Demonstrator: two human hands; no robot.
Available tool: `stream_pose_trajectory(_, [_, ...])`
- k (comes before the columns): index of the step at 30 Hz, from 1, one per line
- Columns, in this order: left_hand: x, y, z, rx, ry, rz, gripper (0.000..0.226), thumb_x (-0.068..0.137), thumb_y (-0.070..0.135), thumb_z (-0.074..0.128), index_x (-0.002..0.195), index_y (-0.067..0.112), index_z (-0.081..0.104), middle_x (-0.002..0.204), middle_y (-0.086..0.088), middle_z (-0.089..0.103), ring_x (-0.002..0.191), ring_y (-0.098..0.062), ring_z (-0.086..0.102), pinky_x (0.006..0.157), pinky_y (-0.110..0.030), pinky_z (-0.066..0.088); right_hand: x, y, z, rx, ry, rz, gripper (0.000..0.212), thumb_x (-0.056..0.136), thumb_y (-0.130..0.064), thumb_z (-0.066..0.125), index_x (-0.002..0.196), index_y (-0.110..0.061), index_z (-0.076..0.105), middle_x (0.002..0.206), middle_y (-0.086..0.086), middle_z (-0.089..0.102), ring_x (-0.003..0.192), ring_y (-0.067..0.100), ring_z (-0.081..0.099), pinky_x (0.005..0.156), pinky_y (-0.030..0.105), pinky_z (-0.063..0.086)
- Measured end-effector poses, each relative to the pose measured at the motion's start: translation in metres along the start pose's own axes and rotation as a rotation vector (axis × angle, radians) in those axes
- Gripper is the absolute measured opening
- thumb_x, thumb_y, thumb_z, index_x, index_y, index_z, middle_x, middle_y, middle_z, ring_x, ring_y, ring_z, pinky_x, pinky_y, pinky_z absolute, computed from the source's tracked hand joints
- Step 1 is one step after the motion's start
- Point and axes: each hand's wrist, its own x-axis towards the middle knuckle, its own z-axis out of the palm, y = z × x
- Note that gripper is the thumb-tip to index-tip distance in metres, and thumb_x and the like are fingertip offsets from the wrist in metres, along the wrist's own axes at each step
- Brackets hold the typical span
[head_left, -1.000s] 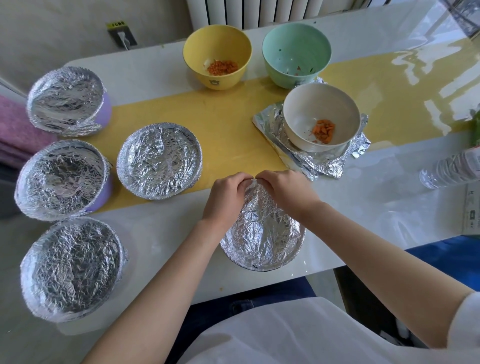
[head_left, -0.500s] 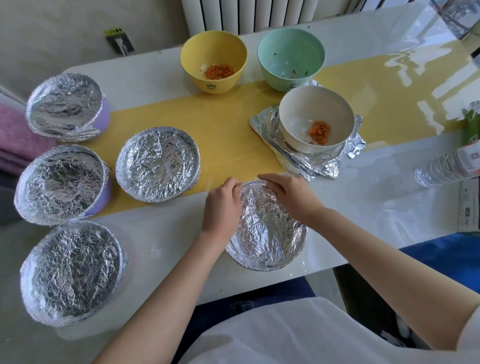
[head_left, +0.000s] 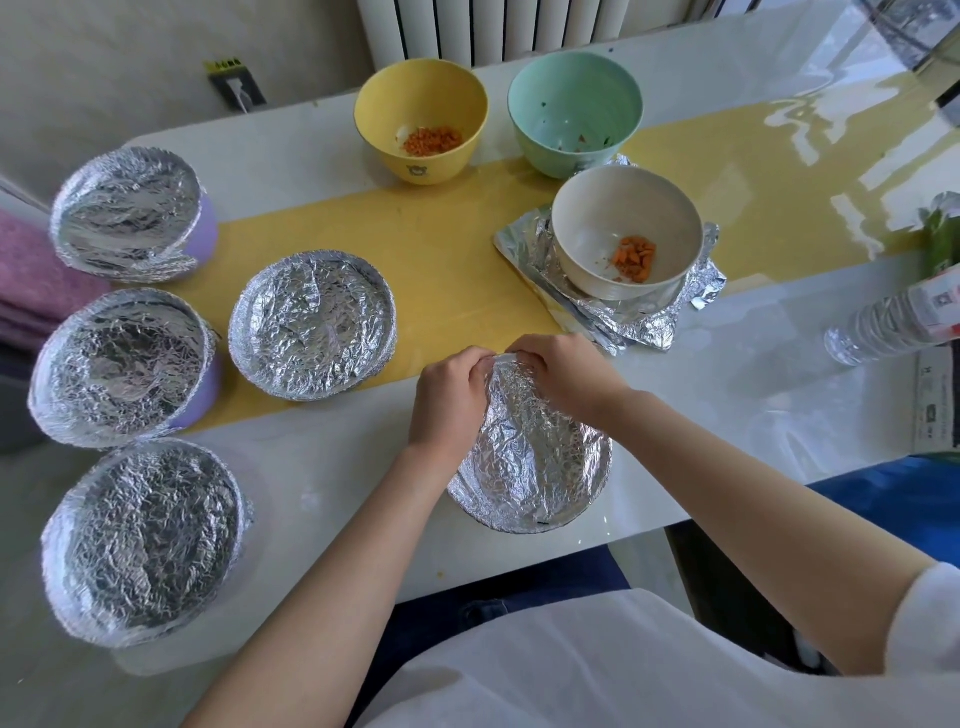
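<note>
Step in hand: I judge it is the closing of a foil cover over a bowl; the fold is being made at the far rim
Task's thing: the foil-covered bowl (head_left: 535, 473) stands on the white part of the table (head_left: 727, 415), near its front edge and just in front of the yellow strip (head_left: 457, 249); it lies between the two forearms
Left hand: the left hand (head_left: 449, 402) has curled fingers and pinches the foil edge at the far rim, on the left side
Right hand: the right hand (head_left: 569, 382) pinches the same edge from the right; the fingertips of both hands almost meet
Foil state: the near rim looks already pressed down; the far part under the hands is hidden, so I cannot tell how tight it is
Next move: probably the pinch goes along the rim, the hands parting to each side; it calls for light pressure, because thin foil tears, and the glossy table may let the bowl slide
Others: four finished bowls (head_left: 311, 325) at the left; a white bowl (head_left: 613, 218) with carrot pieces sits on a foil sheet (head_left: 639, 327), likely the next one to wrap; the yellow bowl (head_left: 421, 104) and the green bowl (head_left: 571, 98) are uncovered
</note>
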Motion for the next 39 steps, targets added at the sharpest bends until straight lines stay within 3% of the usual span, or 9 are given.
stream_pose_trajectory(9, [-0.005, 0.001, 0.000, -0.021, 0.066, -0.029, 0.017, 0.093, 0.006, 0.053, 0.098, 0.002, 0.069, 0.083, -0.012, 0.072, 0.062, -0.014, 0.050, 0.056, -0.010, 0.031, -0.020, 0.009, -0.004, 0.158, 0.041, 0.155, 0.033, 0.101, -0.014, 0.036, 0.128, -0.007, 0.055, 0.106, 0.013, 0.065, 0.094, 0.027, 0.058, 0.069, 0.020, 0.029])
stream_pose_trajectory(15, [-0.009, 0.002, 0.003, -0.031, 0.087, -0.046, 0.018, 0.092, 0.004, 0.054, 0.101, 0.001, 0.069, 0.090, -0.012, 0.072, 0.075, -0.025, 0.066, 0.062, -0.008, 0.035, -0.025, 0.017, 0.001, 0.140, 0.072, 0.163, 0.028, 0.100, -0.009, 0.037, 0.113, -0.004, 0.061, 0.088, 0.005, 0.059, 0.086, 0.028, 0.057, 0.064, 0.026, 0.026])
stream_pose_trajectory(20, [-0.011, 0.002, 0.004, -0.028, 0.105, -0.047, 0.020, 0.092, 0.003, 0.054, 0.106, 0.000, 0.068, 0.094, -0.013, 0.072, 0.080, -0.025, 0.068, 0.066, -0.008, 0.038, -0.027, 0.014, -0.009, 0.166, 0.015, 0.204, 0.034, 0.101, -0.012, 0.034, 0.128, -0.004, 0.054, 0.102, 0.011, 0.062, 0.091, 0.023, 0.056, 0.072, 0.020, 0.039])
stream_pose_trajectory(22, [-0.014, 0.002, 0.005, -0.030, 0.146, -0.072, 0.020, 0.091, 0.002, 0.054, 0.105, -0.001, 0.069, 0.092, -0.014, 0.072, 0.080, -0.025, 0.068, 0.067, -0.005, 0.037, -0.032, 0.014, -0.009, 0.189, 0.032, 0.244, 0.035, 0.102, -0.014, 0.032, 0.131, -0.007, 0.051, 0.106, 0.008, 0.060, 0.092, 0.021, 0.054, 0.081, 0.026, 0.041])
stream_pose_trajectory(28, [-0.016, 0.006, 0.008, -0.084, 0.205, -0.109, 0.016, 0.089, 0.001, 0.057, 0.098, -0.001, 0.071, 0.084, -0.014, 0.073, 0.075, -0.024, 0.067, 0.066, -0.012, 0.039, -0.043, 0.019, 0.003, 0.271, 0.191, 0.327, 0.032, 0.101, -0.011, 0.033, 0.120, -0.010, 0.059, 0.100, 0.018, 0.066, 0.087, 0.034, 0.058, 0.075, 0.037, 0.042])
stream_pose_trajectory(31, [-0.016, 0.005, 0.009, -0.092, 0.212, -0.108, 0.017, 0.090, 0.002, 0.056, 0.099, 0.000, 0.071, 0.086, -0.012, 0.073, 0.076, -0.022, 0.067, 0.067, -0.011, 0.039, -0.044, 0.019, 0.004, 0.280, 0.182, 0.328, 0.032, 0.101, -0.012, 0.033, 0.121, -0.010, 0.059, 0.096, 0.017, 0.066, 0.084, 0.033, 0.058, 0.071, 0.035, 0.040])
stream_pose_trajectory(34, [-0.017, 0.004, 0.009, -0.089, 0.210, -0.098, 0.017, 0.091, 0.003, 0.056, 0.098, 0.000, 0.070, 0.083, -0.012, 0.072, 0.072, -0.021, 0.066, 0.065, -0.010, 0.036, -0.048, 0.017, 0.000, 0.248, 0.170, 0.285, 0.032, 0.101, -0.016, 0.035, 0.127, -0.010, 0.054, 0.092, 0.005, 0.067, 0.074, 0.016, 0.055, 0.067, 0.028, 0.035])
stream_pose_trajectory(37, [-0.017, 0.004, 0.008, -0.069, 0.208, -0.077, 0.015, 0.090, 0.002, 0.057, 0.097, 0.000, 0.070, 0.077, -0.012, 0.072, 0.066, -0.023, 0.064, 0.062, -0.012, 0.034, -0.043, 0.013, -0.004, 0.136, 0.193, 0.126, 0.031, 0.100, -0.016, 0.042, 0.126, -0.010, 0.057, 0.113, 0.006, 0.066, 0.095, 0.022, 0.062, 0.082, 0.028, 0.042])
stream_pose_trajectory(39, [-0.017, 0.004, 0.008, -0.067, 0.206, -0.073, 0.015, 0.089, 0.002, 0.057, 0.096, -0.001, 0.070, 0.077, -0.012, 0.072, 0.066, -0.023, 0.063, 0.062, -0.012, 0.033, -0.033, 0.011, -0.006, 0.051, 0.164, 0.047, 0.029, 0.098, -0.016, 0.046, 0.123, -0.009, 0.060, 0.111, 0.008, 0.068, 0.096, 0.026, 0.064, 0.082, 0.029, 0.045])
